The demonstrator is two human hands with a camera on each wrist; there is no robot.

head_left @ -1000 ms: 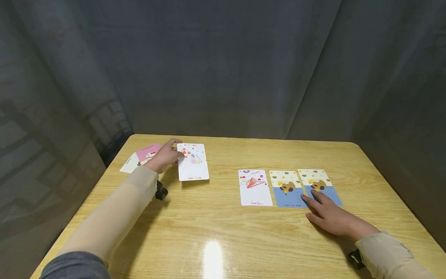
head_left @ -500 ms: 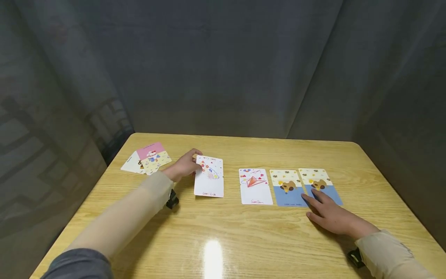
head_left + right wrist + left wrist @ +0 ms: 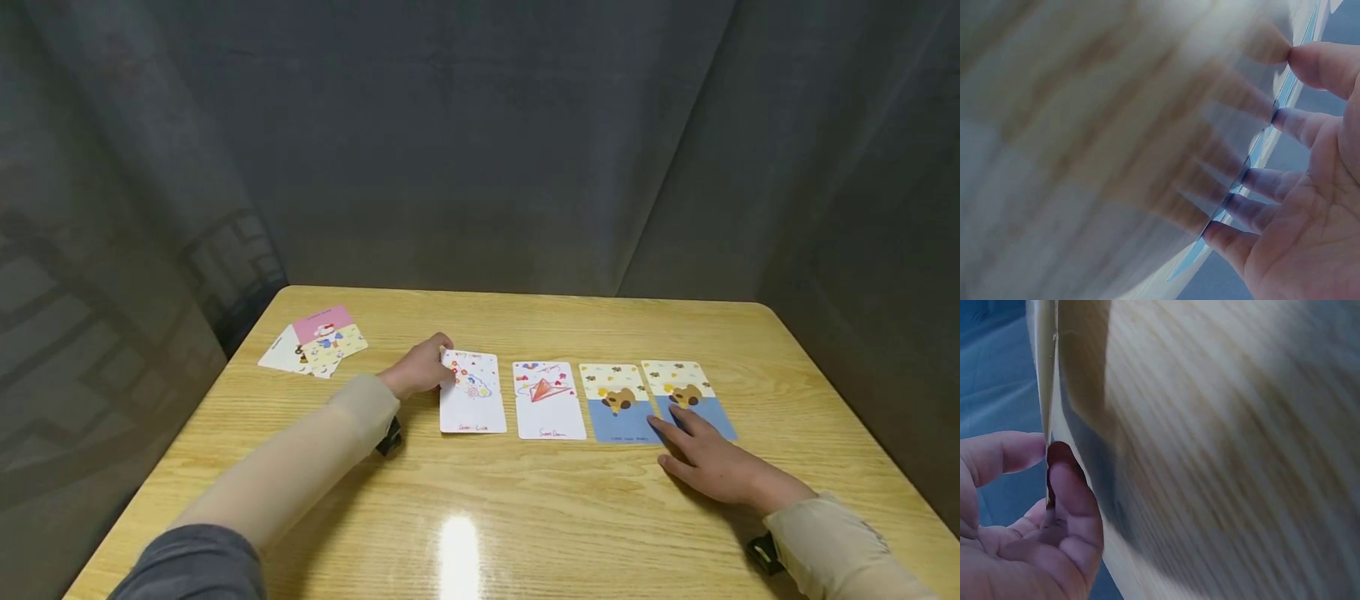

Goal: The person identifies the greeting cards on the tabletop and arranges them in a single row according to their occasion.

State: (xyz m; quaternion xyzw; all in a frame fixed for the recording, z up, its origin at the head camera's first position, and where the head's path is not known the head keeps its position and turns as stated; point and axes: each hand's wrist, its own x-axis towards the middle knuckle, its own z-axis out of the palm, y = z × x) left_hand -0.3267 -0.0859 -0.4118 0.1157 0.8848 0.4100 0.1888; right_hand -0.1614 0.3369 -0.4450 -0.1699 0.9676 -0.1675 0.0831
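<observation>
The right hand (image 3: 712,467) lies flat, fingers straight on the rightmost blue card (image 3: 690,400). Farther left, the left hand (image 3: 420,371) pinches the white card (image 3: 472,392) by its left edge; its long axis points away, just beside the kite card (image 3: 548,400).

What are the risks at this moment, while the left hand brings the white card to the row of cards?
1. The left hand pinches the flower card by only one edge, so it may slip or land crooked.
2. That card sits very close to the kite card; it might overlap or push it.
3. The right hand rests on the rightmost bear card; any movement could shift it out of line.
</observation>
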